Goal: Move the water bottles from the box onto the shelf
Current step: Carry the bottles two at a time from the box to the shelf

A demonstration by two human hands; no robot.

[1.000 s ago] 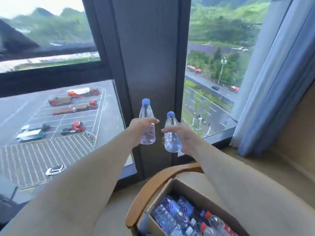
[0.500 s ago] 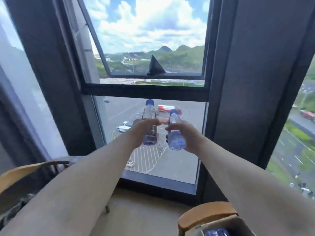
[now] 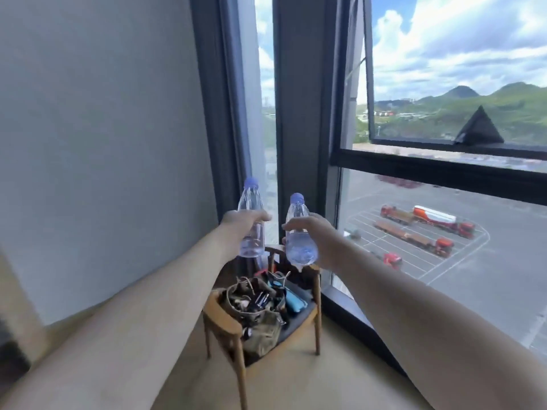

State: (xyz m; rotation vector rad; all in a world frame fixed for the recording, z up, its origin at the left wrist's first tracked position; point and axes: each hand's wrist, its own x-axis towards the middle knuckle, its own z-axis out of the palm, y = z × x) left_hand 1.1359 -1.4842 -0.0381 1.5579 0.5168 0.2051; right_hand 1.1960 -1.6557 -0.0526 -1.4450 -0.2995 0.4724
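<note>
- Head view, arms: both bare forearms stretch fwd from the bottom corners, hands meeting near frame centre, held up in the air w/ no surface under them.
- Left hand [image 3: 240, 221]: fingers + thumb wrapped round the mid body of the left bottle [image 3: 251, 217]. Clear plastic, blue cap on top, upright w/ a slight lean. Water visible in the lower part.
- Right hand [image 3: 315, 232]: curled round the right bottle [image 3: 299, 232], gripping from the right side, thumb across the front. Same clear type, blue cap, sits a bit lower than the other; base tilted toward the camera.
- The 2 bottles are just beside each other, not touching; a narrow gap between them.
- Below the hands: a wooden chair [image 3: 228, 322] on the beige floor, in the corner beside the window. A drab drawstring bag [image 3: 257, 309] sits on the seat, mouth open, small dark items inside; too blurred to ID. A blue item [image 3: 294, 300] lies on the seat to the bag's right.
- Left: plain grey wall [image 3: 103, 143]. Centre: dark window frame [image 3: 302, 113] and a curtain edge.
- Right: glass looks out on a parking lot w/ red trucks [image 3: 426, 223], green hills, cloudy sky.
- Box and shelf: neither in view.
</note>
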